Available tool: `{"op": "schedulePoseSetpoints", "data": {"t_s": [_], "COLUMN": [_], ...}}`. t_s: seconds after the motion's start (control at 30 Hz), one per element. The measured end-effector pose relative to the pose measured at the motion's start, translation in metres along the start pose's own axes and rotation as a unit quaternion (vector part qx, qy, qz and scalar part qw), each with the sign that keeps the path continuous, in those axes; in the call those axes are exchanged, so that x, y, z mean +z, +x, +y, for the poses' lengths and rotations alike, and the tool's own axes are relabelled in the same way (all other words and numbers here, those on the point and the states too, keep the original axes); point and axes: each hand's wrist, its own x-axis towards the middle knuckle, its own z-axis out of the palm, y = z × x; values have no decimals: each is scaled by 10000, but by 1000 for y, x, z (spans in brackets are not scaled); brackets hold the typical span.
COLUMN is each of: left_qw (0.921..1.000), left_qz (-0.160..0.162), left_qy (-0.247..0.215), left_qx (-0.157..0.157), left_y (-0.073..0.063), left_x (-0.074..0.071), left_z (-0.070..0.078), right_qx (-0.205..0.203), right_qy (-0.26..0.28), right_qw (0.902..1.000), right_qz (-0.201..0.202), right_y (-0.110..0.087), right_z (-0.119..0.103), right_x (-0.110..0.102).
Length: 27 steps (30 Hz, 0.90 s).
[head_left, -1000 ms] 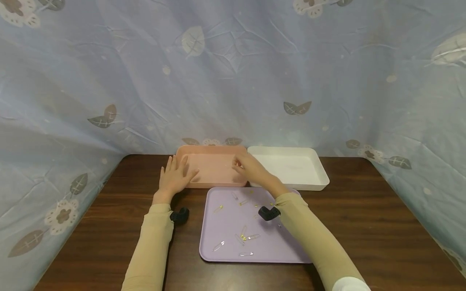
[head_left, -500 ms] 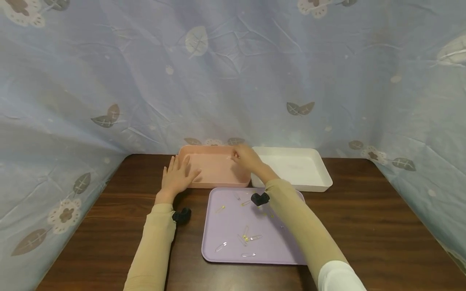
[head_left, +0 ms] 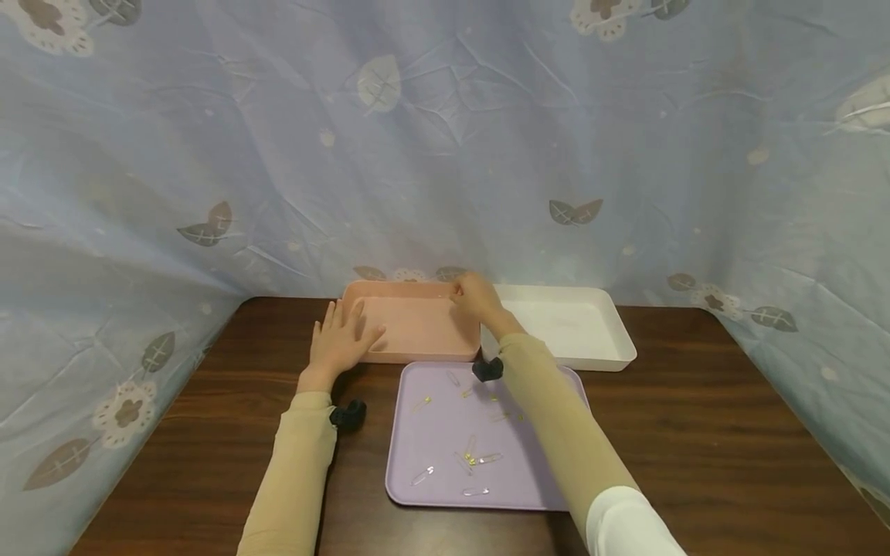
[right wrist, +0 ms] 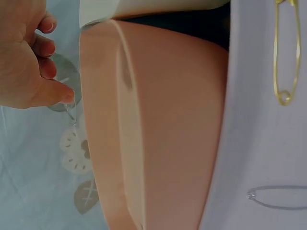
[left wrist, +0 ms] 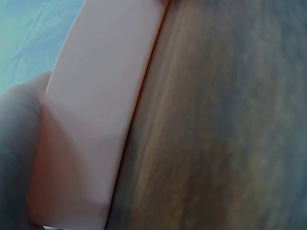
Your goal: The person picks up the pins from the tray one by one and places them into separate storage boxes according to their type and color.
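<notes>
My right hand point(head_left: 476, 297) is over the back right corner of the pink tray point(head_left: 417, 358). In the right wrist view its thumb and fingers pinch a thin silver safety pin point(right wrist: 72, 116), which points away from the fingertips. My left hand point(head_left: 337, 344) rests on the left end of the pink tray with its fingers spread. The left wrist view shows the tray's front wall point(left wrist: 96, 100) close up, with part of the hand beside it. Gold and silver safety pins, among them a silver one point(head_left: 476, 491), lie scattered on the purple tray point(head_left: 424, 499).
A white tray point(head_left: 591, 363) stands right of the pink one. The purple tray lies in front of both, on a dark wood table point(head_left: 695, 432). A patterned blue curtain point(head_left: 445, 154) hangs behind and at both sides. My right forearm covers part of the purple tray.
My right hand has moved toward the back of the pink tray, still pinching the safety pin. The left hand stays on the tray's left end. The head view has shifted slightly.
</notes>
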Motion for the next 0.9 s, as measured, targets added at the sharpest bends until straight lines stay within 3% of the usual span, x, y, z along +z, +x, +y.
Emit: {"op": "schedulePoseSetpoints", "data": {"t_s": [0.57, 0.9], "left_qw": [9999, 10000], "left_qz": [63, 55], "left_qy": [92, 37], "left_qx": [23, 36], "left_y": [2, 5], "left_x": [2, 3], "left_z": [4, 3], "right_qx": [305, 95], "right_qy": [332, 435], "right_qw": [9989, 9979], "right_qz": [163, 469], "right_y": [-1, -12], "right_z": [6, 10], "right_x": [1, -4]}}
